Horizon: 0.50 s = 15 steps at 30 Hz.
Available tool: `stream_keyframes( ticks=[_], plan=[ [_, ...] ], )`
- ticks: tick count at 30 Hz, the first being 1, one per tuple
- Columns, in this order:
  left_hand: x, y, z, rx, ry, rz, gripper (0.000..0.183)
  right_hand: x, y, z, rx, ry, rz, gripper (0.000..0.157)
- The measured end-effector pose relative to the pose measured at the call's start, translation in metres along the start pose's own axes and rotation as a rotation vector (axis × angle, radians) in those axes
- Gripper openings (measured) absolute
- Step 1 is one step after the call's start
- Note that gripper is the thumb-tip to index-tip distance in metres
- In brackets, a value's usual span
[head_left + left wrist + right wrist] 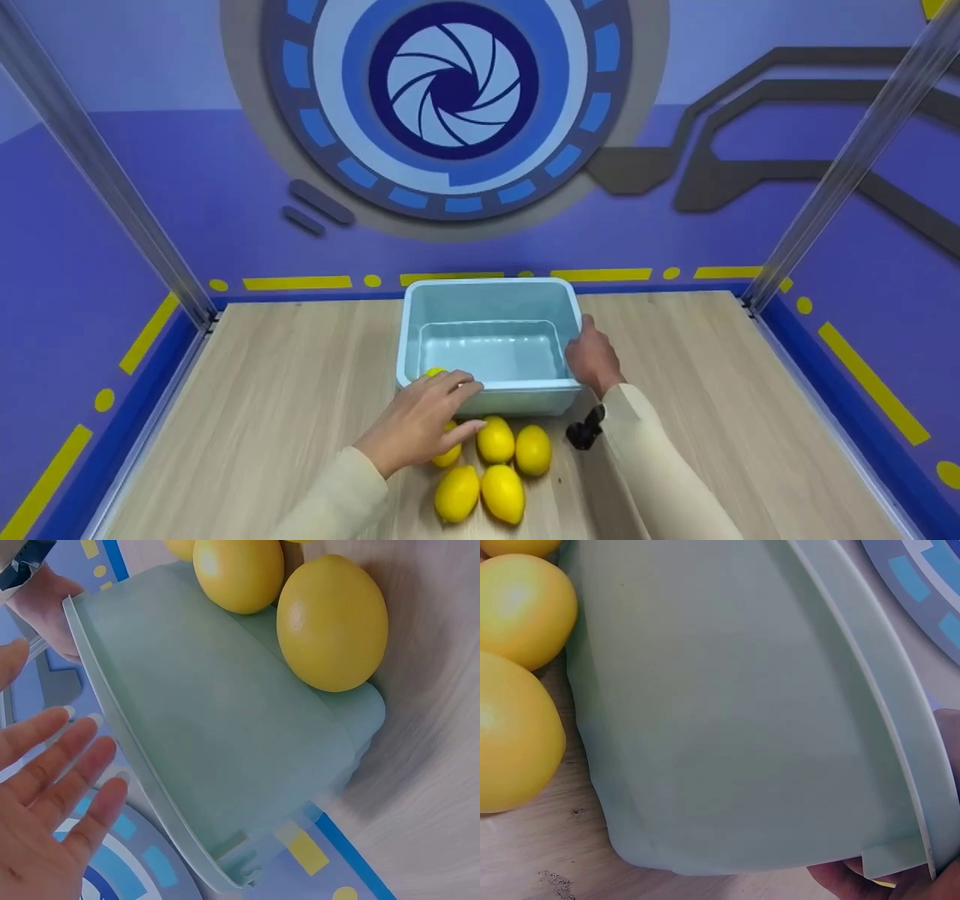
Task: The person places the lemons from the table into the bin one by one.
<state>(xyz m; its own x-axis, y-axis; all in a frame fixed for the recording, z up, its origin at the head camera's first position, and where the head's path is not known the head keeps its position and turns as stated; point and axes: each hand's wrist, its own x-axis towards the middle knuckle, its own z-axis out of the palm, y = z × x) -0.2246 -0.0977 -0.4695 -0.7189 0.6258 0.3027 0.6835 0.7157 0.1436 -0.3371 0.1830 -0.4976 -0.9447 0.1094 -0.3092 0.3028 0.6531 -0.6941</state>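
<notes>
A pale blue plastic bin (pixel 491 401) stands on the table in the head view. My right hand (pixel 595 358) grips its right rim, with fingertips partly hidden under the edge in the right wrist view. My left hand (pixel 424 420) hovers at the near left rim; in the left wrist view its fingers (pixel 64 787) are spread and hold nothing. A yellow lemon (pixel 435 371) peeks out just past the left fingers, at the bin's near left corner, mostly hidden. Several lemons (pixel 503 493) lie on the table in front of the bin, one partly behind the left thumb.
The wooden tabletop (pixel 300 375) extends to both sides of the bin. Behind it rises a blue and purple printed wall (pixel 187 187). Metal posts (pixel 847 157) stand at the back corners. A black wrist mount (pixel 585 431) sits by the right sleeve.
</notes>
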Motion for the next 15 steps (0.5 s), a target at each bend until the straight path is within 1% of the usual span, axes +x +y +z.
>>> stream_keyframes(
  ticks=[7,15],
  plan=[
    [-0.005,0.002,-0.002,-0.028,-0.009,0.030,0.050,-0.001,-0.001,0.001,-0.002,0.001,0.000,0.060],
    [-0.011,0.001,0.001,-0.052,-0.069,0.008,0.044,-0.001,-0.001,0.002,0.003,0.010,-0.002,0.060]
  ],
)
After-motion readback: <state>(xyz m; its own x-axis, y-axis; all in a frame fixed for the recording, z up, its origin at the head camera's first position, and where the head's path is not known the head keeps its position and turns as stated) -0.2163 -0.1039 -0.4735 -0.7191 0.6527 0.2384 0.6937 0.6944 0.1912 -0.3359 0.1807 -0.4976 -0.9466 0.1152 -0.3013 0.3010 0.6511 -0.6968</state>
